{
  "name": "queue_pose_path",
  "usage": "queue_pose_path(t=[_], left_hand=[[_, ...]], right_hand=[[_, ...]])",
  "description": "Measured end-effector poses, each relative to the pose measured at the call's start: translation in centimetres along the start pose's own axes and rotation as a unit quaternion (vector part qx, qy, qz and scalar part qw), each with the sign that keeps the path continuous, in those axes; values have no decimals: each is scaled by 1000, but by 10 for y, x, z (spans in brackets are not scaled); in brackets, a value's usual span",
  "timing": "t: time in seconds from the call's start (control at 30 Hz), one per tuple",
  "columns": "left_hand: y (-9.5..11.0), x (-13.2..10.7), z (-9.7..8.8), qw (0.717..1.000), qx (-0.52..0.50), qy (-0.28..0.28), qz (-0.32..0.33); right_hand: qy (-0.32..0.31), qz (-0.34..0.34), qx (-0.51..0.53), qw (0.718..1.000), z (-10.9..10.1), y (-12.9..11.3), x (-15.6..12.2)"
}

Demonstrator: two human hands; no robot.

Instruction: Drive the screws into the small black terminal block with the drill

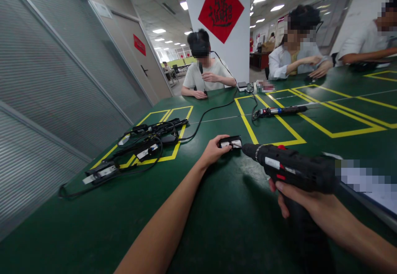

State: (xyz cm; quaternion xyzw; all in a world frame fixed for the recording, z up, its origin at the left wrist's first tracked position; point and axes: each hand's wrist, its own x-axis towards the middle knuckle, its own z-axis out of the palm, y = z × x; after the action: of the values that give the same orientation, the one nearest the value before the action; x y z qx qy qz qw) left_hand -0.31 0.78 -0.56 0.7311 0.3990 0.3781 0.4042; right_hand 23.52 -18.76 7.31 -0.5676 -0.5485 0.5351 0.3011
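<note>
My left hand (pixel 213 152) is closed round a small black box-like part (pixel 235 138) with a white label or inner face, held just over the green table. In my right hand (pixel 299 195) is a black cordless drill (pixel 290 166) with red accents, gripped by its handle. The drill points left, and its chuck is close beside the right end of the small part. A thin bit seems to reach the part's white face; whether it touches a screw, I cannot tell.
Several black power adapters with cables (pixel 155 141) lie inside yellow tape (pixel 176 152) on the left. A pen-shaped electric tool (pixel 282 111) lies beyond my hands, toward the right. A blurred flat object (pixel 369 179) sits at far right. Across the table (pixel 186 208), other people sit working.
</note>
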Motion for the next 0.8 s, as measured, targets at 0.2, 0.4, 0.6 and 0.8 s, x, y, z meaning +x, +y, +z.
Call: queue_pose_path(t=[0.2, 0.4, 0.6, 0.8], left_hand=[[0, 0, 0, 1000, -4, -3, 3], [0, 1, 0, 1000, -6, -2, 0], [2, 0, 0, 1000, -2, -7, -3], [4, -2, 0, 1000, 27, -8, 0]], right_hand=[[16, 26, -23, 999, 2, -2, 0], [8, 17, -3, 1000, 3, 0, 1], [0, -1, 15, 1000, 3, 0, 0], [-1, -10, 8, 1000, 2, 0, -1]])
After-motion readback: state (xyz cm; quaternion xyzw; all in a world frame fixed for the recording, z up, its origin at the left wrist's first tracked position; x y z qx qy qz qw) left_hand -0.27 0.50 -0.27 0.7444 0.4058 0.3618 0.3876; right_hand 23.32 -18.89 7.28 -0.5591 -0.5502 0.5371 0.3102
